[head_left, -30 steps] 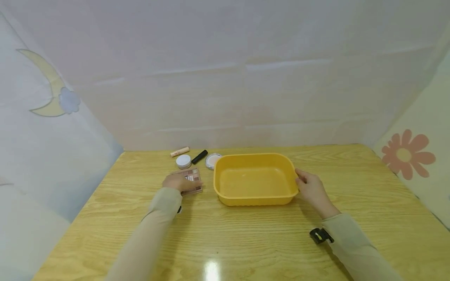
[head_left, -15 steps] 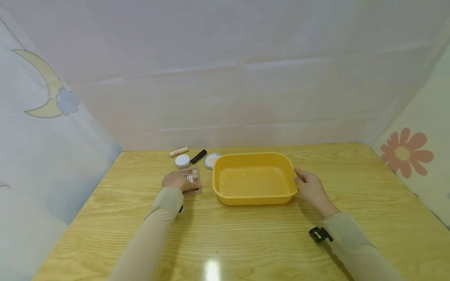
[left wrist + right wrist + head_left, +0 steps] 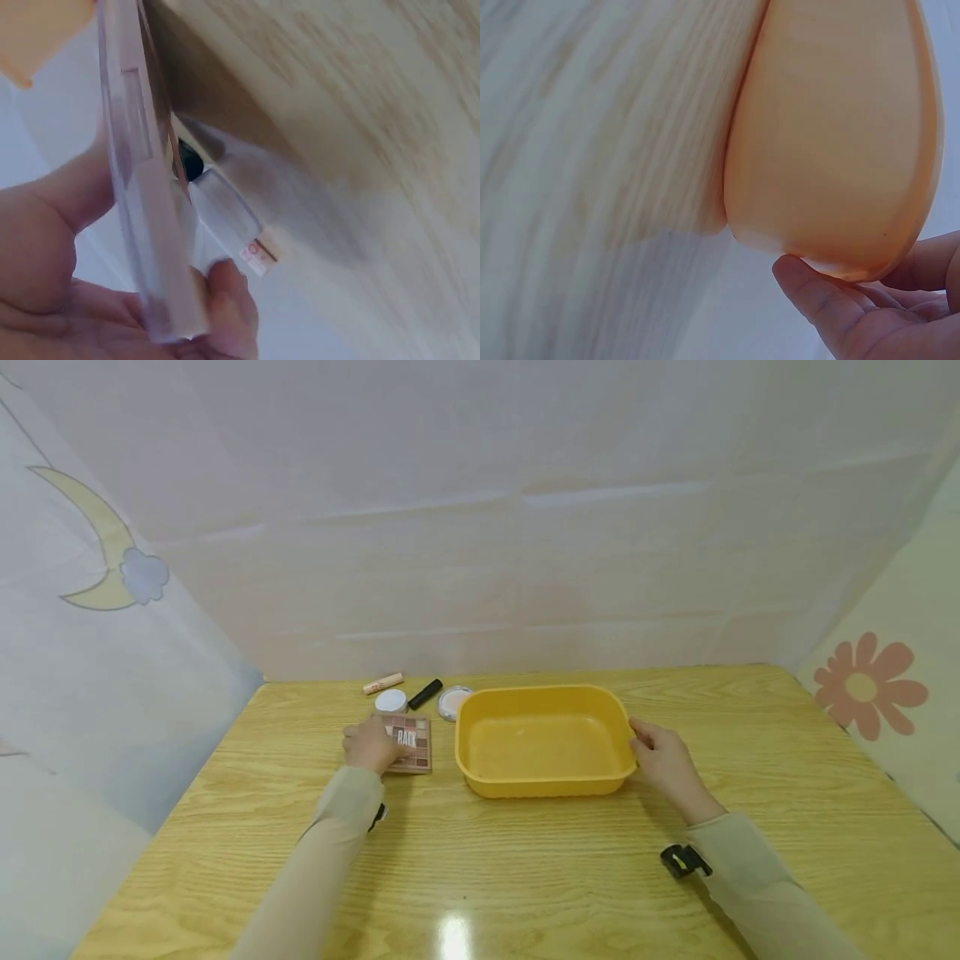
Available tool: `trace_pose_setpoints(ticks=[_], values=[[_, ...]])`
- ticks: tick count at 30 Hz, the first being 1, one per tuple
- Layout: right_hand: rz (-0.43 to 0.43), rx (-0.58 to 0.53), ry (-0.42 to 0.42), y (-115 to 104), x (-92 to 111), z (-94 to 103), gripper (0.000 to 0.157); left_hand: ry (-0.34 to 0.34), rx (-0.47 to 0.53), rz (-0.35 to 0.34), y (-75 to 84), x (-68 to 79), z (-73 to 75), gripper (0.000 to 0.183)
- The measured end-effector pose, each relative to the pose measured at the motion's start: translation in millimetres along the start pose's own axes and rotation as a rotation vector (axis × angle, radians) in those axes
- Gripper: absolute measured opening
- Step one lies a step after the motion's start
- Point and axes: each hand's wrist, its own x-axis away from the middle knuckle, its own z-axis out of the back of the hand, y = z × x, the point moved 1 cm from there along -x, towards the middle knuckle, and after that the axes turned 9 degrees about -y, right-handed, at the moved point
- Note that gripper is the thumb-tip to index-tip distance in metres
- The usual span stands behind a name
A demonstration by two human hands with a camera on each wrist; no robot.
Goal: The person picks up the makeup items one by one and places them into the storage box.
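Observation:
In the head view my left hand (image 3: 370,745) grips an eyeshadow palette (image 3: 415,758) by its left side. The left wrist view shows the palette (image 3: 154,195) edge-on and tilted up off the table, thumb on one face and fingertips curled round its lower edge. A yellow plastic basin (image 3: 543,789) stands on the table to the right, with nothing inside. At its right end, my right hand (image 3: 666,768) holds the rim. In the right wrist view, fingers (image 3: 821,296) meet the basin's outer wall (image 3: 817,150) just under the rim.
Behind the palette lie a white round jar (image 3: 391,701), a black tube (image 3: 425,694), a peach-coloured stick (image 3: 383,683) and a round compact (image 3: 453,702) close to the basin's left side. A cloth backdrop (image 3: 480,568) rises at the table's (image 3: 517,860) far edge.
The left hand has shifted its hold to the palette's left side and raised it slightly, now overlapping the white jar's front. The right hand and basin stay in place.

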Motion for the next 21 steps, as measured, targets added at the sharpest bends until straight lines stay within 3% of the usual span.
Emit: trace_pose_setpoints(ticks=[5,13,21], values=[[-0.001,-0.007,-0.004,0,1,0.1,0.046,0.022,0.090,-0.058,-0.8,3.0,3.5,0.071],[-0.021,-0.016,-0.019,0,1,0.5,0.046,-0.027,0.260,-0.122,-11.0,4.1,8.4,0.045],[-0.020,-0.016,-0.017,1,-1,0.3,0.046,-0.184,0.613,-0.023,-23.1,11.5,18.6,0.018]])
